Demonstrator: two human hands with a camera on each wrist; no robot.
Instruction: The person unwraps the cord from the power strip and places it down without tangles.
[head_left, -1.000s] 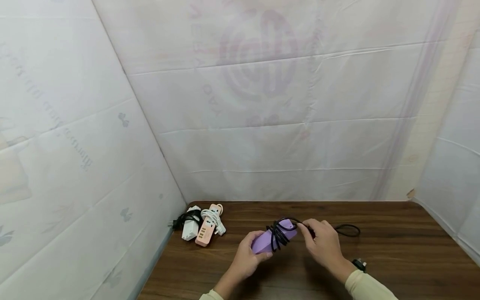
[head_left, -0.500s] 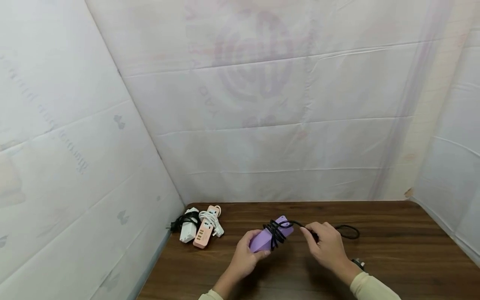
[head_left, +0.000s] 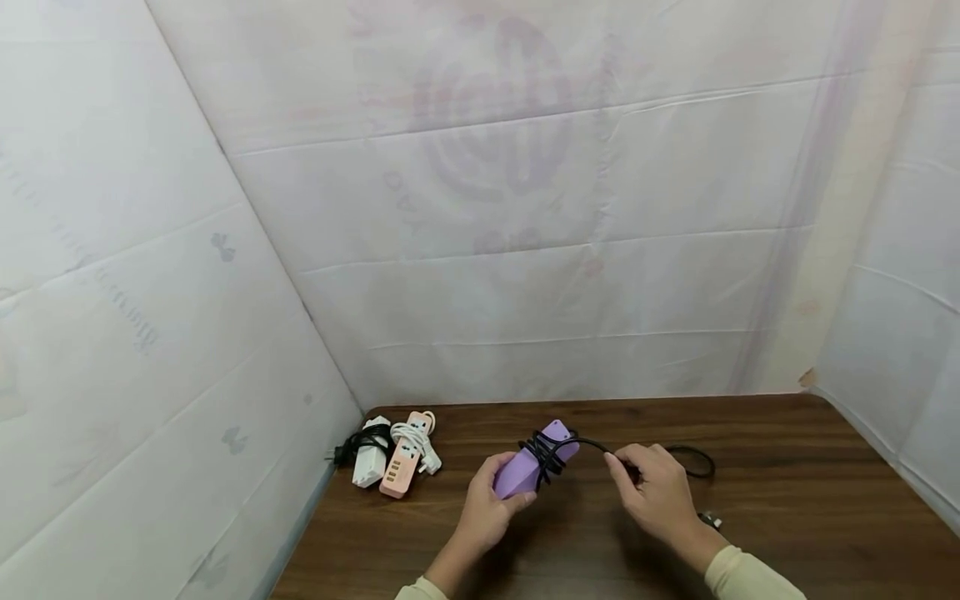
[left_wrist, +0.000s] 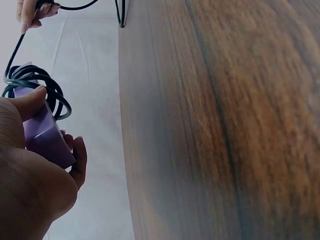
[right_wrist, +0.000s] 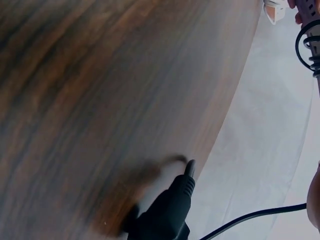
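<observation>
Near the middle of the wooden table (head_left: 787, 467), the left hand (head_left: 487, 517) grips the near end of a purple power strip (head_left: 534, 468), thumb on top and fingers curled under it, as the left wrist view shows plainly. Several turns of its black cord (head_left: 546, 454) circle the far half of the strip. From those loops the cord runs right to the right hand (head_left: 652, 492), whose thumb and fingertips pinch it. Beyond that hand the slack curves away in a loop on the table and comes back to the black plug (right_wrist: 165, 210), which lies on the wood near the right sleeve. Compared with a second ago, the strip has been drawn a little farther from the person and to the left, and the right hand has slid out along the cord, so the stretch between hand and strip is longer and straighter, while the loose loop to the right looks slightly shorter. To my eye that reads as one more turn being pulled snug, with some cord left unwound. At the far left corner of the table, well apart from both hands, lie a white power strip (head_left: 369, 460) bound with a black cord and a pink power strip (head_left: 401, 467) bound with a white cord, touching side by side.
</observation>
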